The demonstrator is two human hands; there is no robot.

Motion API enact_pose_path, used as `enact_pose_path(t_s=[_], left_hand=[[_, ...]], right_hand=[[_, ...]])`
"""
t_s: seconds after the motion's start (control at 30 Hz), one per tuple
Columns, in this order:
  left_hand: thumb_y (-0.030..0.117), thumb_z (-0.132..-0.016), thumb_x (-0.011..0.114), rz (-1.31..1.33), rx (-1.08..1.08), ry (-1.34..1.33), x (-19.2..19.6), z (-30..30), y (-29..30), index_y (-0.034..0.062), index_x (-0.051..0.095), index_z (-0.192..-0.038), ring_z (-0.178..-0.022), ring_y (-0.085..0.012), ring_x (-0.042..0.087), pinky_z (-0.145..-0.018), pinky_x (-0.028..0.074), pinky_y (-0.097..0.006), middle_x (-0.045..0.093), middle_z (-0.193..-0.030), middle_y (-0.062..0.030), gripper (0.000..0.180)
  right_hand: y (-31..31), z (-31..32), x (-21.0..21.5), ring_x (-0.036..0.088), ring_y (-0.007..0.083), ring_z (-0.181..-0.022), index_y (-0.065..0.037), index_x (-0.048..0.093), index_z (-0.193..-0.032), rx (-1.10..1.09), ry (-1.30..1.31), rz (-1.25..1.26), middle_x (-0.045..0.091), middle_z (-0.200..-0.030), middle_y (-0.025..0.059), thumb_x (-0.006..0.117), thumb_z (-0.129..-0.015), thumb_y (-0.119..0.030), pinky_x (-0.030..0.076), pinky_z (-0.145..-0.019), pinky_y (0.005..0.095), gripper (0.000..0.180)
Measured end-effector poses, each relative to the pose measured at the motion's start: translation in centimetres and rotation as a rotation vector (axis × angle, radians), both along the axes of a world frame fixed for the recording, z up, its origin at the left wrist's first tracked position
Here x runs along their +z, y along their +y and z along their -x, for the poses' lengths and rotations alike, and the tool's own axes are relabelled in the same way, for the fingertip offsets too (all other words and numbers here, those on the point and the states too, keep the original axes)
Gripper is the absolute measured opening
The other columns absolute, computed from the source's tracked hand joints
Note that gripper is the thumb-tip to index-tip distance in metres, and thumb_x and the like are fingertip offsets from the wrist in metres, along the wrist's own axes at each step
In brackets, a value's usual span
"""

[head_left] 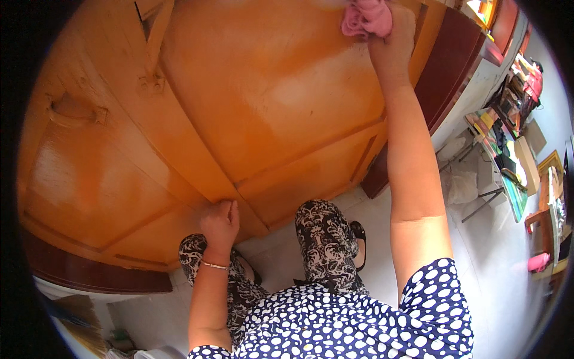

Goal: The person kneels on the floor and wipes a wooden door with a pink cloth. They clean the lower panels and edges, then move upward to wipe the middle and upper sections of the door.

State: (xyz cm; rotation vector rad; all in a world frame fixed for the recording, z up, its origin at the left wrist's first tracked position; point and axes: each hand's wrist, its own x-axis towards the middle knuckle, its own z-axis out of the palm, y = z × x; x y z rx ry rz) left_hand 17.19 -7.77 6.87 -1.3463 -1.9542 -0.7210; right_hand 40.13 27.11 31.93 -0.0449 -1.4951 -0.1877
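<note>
At the top of the head view, my right hand [397,42] grips a bunched pink cloth [366,19] against the upper right of a glossy orange wooden door [263,84]. My right arm is stretched far up. Lower down, my left hand [220,222] is curled into a fist above my left knee, close to the door's lower part; nothing shows sticking out of it. A bracelet [215,265] circles that wrist. The door has raised panels, a handle [75,113] on the left and a slanting bar [158,42] near the top.
A dark red frame [445,66] borders the door. To the right stand a folding table [508,185] with piled items, a pale plastic bag [462,186] and a pink object [539,262]. A broom [81,317] lies at the lower left. The floor [472,251] is pale tile.
</note>
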Motion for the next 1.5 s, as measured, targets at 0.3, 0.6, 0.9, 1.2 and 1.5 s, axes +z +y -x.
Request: enact_pose_path(t_s=[0.3, 0.6, 0.9, 1.2, 1.5], left_hand=[[0.016, -0.085, 0.069, 0.024, 0.026, -0.031, 0.8, -0.5, -0.5, 0.0063, 0.059, -0.070, -0.061, -0.0333, 0.059, -0.056, 0.047, -0.043, 0.059, -0.064, -0.0123, 0.020], [0.016, -0.085, 0.069, -0.014, 0.028, 0.002, 0.5, -0.2, -0.3, 0.0068, 0.057, -0.069, -0.057, -0.0337, 0.058, -0.055, 0.046, -0.044, 0.056, -0.060, -0.0124, 0.023], [0.015, -0.087, 0.068, -0.039, -0.037, -0.024, 0.1, 0.2, -0.2, 0.0067, 0.058, -0.069, -0.057, -0.0332, 0.057, -0.053, 0.045, -0.043, 0.055, -0.059, -0.0127, 0.022], [0.015, -0.089, 0.067, -0.003, 0.008, -0.013, -0.1, 0.2, -0.5, 0.0070, 0.060, -0.072, -0.057, -0.0329, 0.057, -0.052, 0.045, -0.043, 0.056, -0.062, -0.0124, 0.020], [0.017, -0.090, 0.067, 0.048, 0.016, -0.061, 0.7, -0.4, -0.5, 0.0057, 0.061, -0.072, -0.057, -0.0323, 0.057, -0.051, 0.045, -0.041, 0.057, -0.062, -0.0138, 0.022]], right_hand=[[2.1, 1.6, -15.1, 0.053, 0.0357, -0.105, -0.007, 0.055, -0.120, -0.097, 0.098, 0.320, 0.053, -0.112, 0.0146, 0.068, -0.066, 0.010, 0.043, -0.092, 0.0381, 0.057], [1.1, 1.8, -25.8, 0.050, 0.0426, -0.105, -0.006, 0.054, -0.117, -0.074, -0.104, 0.490, 0.055, -0.112, 0.0188, 0.065, -0.067, 0.013, 0.043, -0.091, 0.0463, 0.054], [-1.5, -1.9, -7.7, 0.061, 0.0184, -0.076, -0.003, 0.057, -0.102, 0.182, 0.112, 0.478, 0.063, -0.092, 0.0100, 0.061, -0.089, -0.003, 0.050, -0.066, 0.0311, 0.014], [0.6, 0.0, 1.7, 0.055, 0.0105, -0.067, -0.007, 0.058, -0.084, 0.491, 0.165, 0.257, 0.059, -0.077, -0.0009, 0.059, -0.098, -0.021, 0.047, -0.059, 0.0290, 0.019], [7.7, -3.7, -3.8, 0.067, 0.0314, -0.090, -0.005, 0.064, -0.105, -0.227, 0.168, 0.352, 0.068, -0.094, 0.0147, 0.069, -0.085, -0.019, 0.052, -0.078, 0.0380, 0.025]])
